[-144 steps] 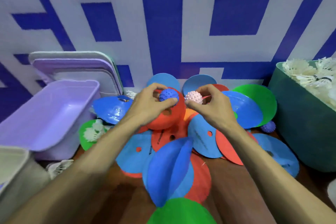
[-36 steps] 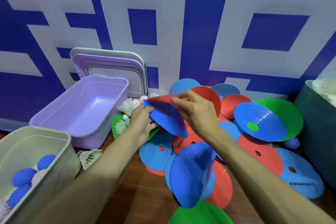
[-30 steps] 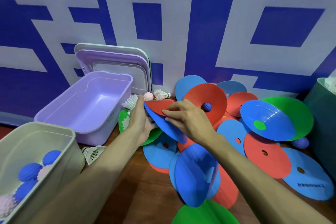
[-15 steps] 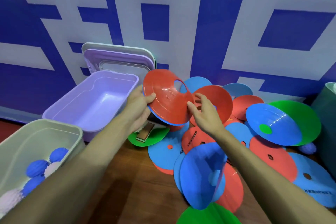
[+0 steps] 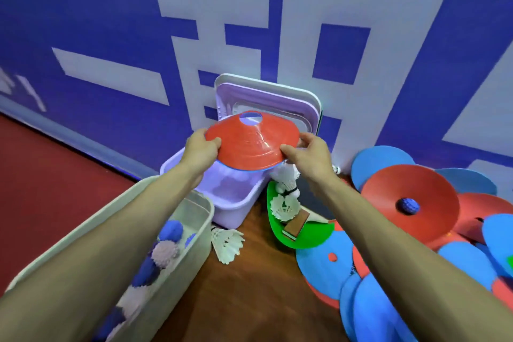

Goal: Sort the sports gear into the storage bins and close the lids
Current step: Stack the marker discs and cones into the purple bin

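Observation:
A red disc cone (image 5: 249,144) with a blue cone nested under it hovers above the open purple bin (image 5: 230,194). My left hand (image 5: 200,150) pinches its left rim and my right hand (image 5: 308,153) pinches its right rim. The cone stack sits upright, hole on top. A beige bin (image 5: 183,255) at lower left holds several blue and pale spiky balls (image 5: 163,253). A pile of red, blue and green disc cones (image 5: 410,203) lies on the floor to the right, with a blue spiky ball (image 5: 407,206) resting in a red one.
Purple and white lids (image 5: 277,103) lean against the blue-and-white wall behind the purple bin. Shuttlecocks (image 5: 227,241) lie between the bins, and more (image 5: 286,203) sit in a green cone (image 5: 302,230) with a small brown block (image 5: 295,226). The floor is brown wood.
Both hands lifted the red and blue cone stack from the pile and carried it left to above the purple bin. The view swung left, so the green bin left the frame.

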### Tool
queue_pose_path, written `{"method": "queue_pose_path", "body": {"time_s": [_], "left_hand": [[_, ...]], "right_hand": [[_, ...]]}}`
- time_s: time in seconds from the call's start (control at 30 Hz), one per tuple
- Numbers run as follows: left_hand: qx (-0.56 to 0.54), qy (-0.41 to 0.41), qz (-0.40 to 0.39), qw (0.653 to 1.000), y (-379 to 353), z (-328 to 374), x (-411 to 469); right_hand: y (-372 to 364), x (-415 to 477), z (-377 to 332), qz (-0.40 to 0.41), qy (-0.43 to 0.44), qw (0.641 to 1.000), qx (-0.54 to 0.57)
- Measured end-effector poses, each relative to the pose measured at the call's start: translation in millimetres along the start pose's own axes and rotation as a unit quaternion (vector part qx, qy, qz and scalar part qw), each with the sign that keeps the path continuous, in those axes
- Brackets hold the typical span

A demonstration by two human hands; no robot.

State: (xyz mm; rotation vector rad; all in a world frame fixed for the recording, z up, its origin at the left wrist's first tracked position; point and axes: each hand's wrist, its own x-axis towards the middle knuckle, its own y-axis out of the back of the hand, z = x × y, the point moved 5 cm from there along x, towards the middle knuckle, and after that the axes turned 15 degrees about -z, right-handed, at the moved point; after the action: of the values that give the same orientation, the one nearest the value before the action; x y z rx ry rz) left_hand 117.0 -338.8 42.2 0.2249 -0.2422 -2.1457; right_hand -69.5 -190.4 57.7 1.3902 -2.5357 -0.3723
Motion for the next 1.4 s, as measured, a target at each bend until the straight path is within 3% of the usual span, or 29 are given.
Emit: {"method": "queue_pose_path", "body": {"time_s": [0.27,0.43,0.6,0.77,0.97,1.3,1.4], "left_hand": [[0.188,0.046,-0.041,0.98,11,-19,21],[0.356,0.051,-0.09,0.929,-4,-30,29],[0.513,0.049,-0.061,0.854,-22,-18,14],[0.415,-0.089,-0.088,0.901,-67,23,-12],[0.35,-0.186,-0.203,0.895,-173,54,-59],[0.285,-0.162,-0.351,0.877,-316,45,-78],[0.26,-0.139,-0.369,0.881,-344,36,-70]], "right_hand": [[-34,45,12,-0.022,-0.014,0.982,-0.189],[-39,54,34,-0.054,-0.027,0.961,-0.269],[-24,38,37,-0.064,-0.007,0.95,-0.307],[27,-3,39,-0.059,0.003,0.942,-0.329],[110,-64,55,-0.019,-0.037,0.939,-0.342],[248,-121,118,0.166,-0.101,0.939,-0.282],[260,-113,146,0.169,-0.143,0.943,-0.248]]}}
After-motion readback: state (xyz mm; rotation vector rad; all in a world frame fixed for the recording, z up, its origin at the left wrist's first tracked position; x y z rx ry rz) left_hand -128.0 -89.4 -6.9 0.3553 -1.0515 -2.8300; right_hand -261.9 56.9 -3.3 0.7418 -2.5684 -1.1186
